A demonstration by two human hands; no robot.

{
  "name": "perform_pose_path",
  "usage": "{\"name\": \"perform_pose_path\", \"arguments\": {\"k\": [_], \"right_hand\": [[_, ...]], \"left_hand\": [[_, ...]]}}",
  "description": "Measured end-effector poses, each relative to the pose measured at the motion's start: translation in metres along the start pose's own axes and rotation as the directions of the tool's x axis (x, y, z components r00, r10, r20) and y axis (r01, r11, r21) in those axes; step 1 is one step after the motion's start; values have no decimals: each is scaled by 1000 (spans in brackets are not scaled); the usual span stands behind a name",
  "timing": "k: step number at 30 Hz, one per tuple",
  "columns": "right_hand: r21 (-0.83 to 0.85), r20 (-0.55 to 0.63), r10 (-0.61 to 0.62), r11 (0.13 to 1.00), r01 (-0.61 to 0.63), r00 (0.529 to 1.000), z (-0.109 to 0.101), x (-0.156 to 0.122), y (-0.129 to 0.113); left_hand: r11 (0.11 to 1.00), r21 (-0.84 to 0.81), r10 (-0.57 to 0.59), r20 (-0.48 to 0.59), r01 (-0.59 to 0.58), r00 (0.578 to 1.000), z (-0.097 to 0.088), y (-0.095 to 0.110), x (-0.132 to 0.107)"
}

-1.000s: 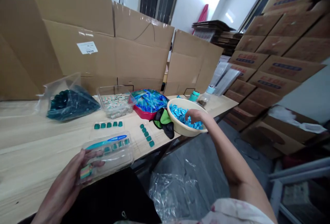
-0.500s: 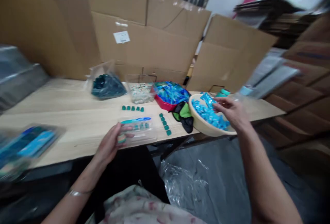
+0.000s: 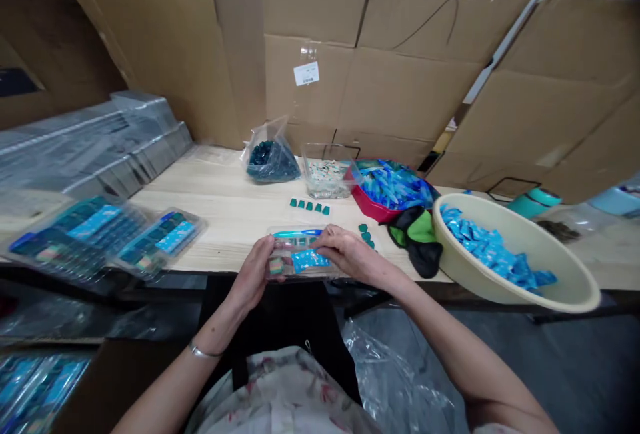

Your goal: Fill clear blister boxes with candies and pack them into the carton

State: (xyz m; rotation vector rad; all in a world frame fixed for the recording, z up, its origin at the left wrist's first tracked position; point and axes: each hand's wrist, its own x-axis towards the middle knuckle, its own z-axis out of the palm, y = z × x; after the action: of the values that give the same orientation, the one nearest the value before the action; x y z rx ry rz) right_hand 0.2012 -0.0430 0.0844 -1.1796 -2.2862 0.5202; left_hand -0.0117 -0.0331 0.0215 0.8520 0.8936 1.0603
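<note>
A clear plastic case [image 3: 305,277] lies at the table's front edge, with my left hand [image 3: 253,271] gripping its left end. Along its back runs a blue pen-like stick [image 3: 295,233], with small dark green pieces in front of it, partly covered by my fingers. A pale striped block [image 3: 276,265] sits in the left compartment. My right hand [image 3: 347,254] pinches the edge of a blue spotted packet [image 3: 309,261], which lies flat in the case's front compartment. Small green pieces [image 3: 310,206] stand in a row behind the case, and more [image 3: 367,235] lie right of it.
At right, a cream basin [image 3: 510,207] holds blue packets. Beside it are a black-and-green cloth item [image 3: 417,237] and a red tray [image 3: 367,204] of blue sticks. Behind stand a clear box [image 3: 327,187] and a bag [image 3: 273,161]. Filled cases [image 3: 160,241] lie left.
My right hand has brought the blue packet from above the basin leftward into the case. The striped block, formerly by my left fingers, now sits in the case. The view has turned left.
</note>
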Motion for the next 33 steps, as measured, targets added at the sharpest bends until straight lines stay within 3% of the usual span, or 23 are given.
{"name": "perform_pose_path", "arguments": {"k": [2,6,9,12,17,22,26,29,31,33], "right_hand": [[-123,-100,1,992,-14,995,-2,2,3],[-281,-306,116,937,-206,945,-10,-1,32],[-296,-161,146,936,-189,976,4,-9,51],[-330,3,96,940,-90,995,37,-22,47],[-478,45,88,877,-56,995,80,-43,28],[-572,44,18,820,11,999,94,-60,25],[-547,0,-62,836,51,998,91,-69,29],[-455,-134,-115,889,42,984,72,-64,29],[-340,-254,-86,940,-5,963,53,-50,26],[-146,-347,28,986,-83,938,32,-29,18]], "left_hand": [[1000,-5,-25,-43,25,999,-13,1,-5],[1000,-17,-25,-207,22,978,-49,7,-21],[1000,-16,-16,-353,11,936,-75,11,-37],[1000,-24,-26,-441,17,897,-92,10,-52],[998,-51,-55,-525,33,849,-103,-5,-64],[999,-52,-30,-497,5,867,-102,-17,-61],[999,-54,-16,-444,-8,896,-102,-18,-56],[995,-98,-38,-398,-1,917,-104,-17,-54],[992,-130,-52,-365,5,929,-105,-16,-54],[988,-151,-58,-337,7,940,-105,-15,-53]]}}
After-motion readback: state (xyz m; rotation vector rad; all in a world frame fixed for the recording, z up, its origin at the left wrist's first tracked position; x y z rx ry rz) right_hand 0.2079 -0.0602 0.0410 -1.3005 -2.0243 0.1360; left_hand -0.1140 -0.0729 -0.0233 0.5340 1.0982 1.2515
